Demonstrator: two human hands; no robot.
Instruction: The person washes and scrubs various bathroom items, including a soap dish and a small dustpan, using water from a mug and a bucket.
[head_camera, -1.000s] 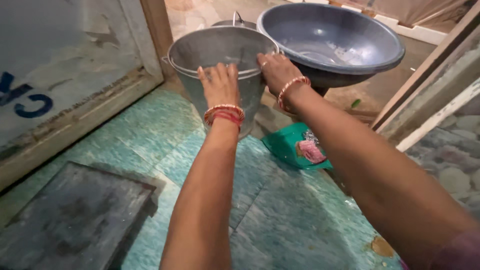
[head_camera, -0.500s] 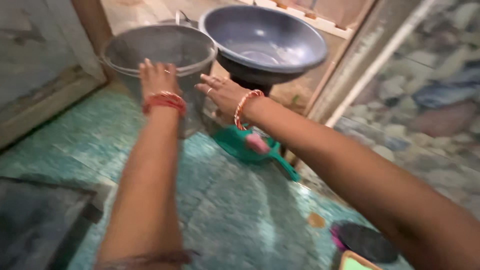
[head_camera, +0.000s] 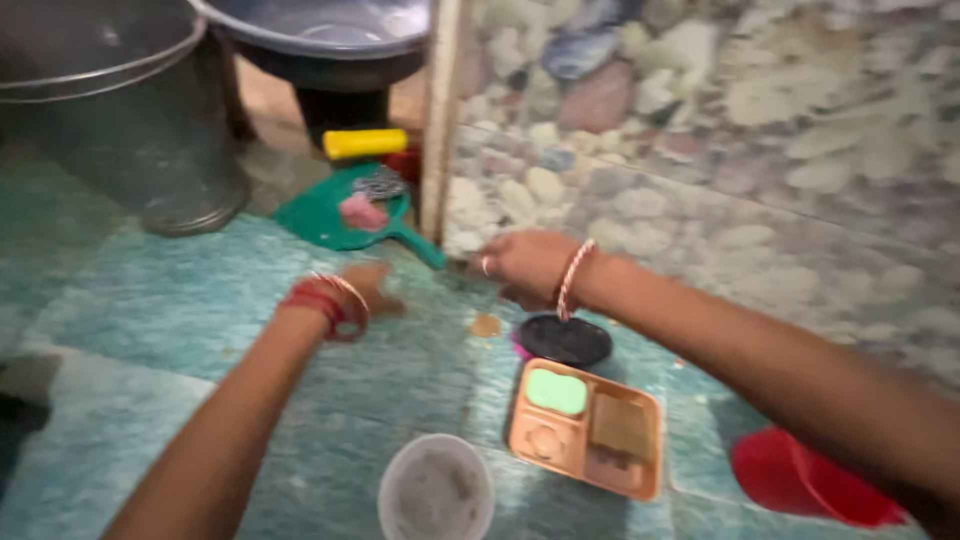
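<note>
While the metal bucket stands at the far left on the teal floor, the left hand hovers empty, fingers loosely curled, just below the green dustpan. Rightward, the right hand, loosely closed on nothing visible, hangs above a small dark dish, with an orange soap tray nearer.

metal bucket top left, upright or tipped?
Upright. The metal bucket stands on its base on the green floor, rim level on top. Contents cannot be seen.

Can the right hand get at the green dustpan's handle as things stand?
Probably yes. The right hand hovers just right of the dustpan, whose handle points toward it across bare floor; nothing lies between them. The left hand is close by too.
</note>
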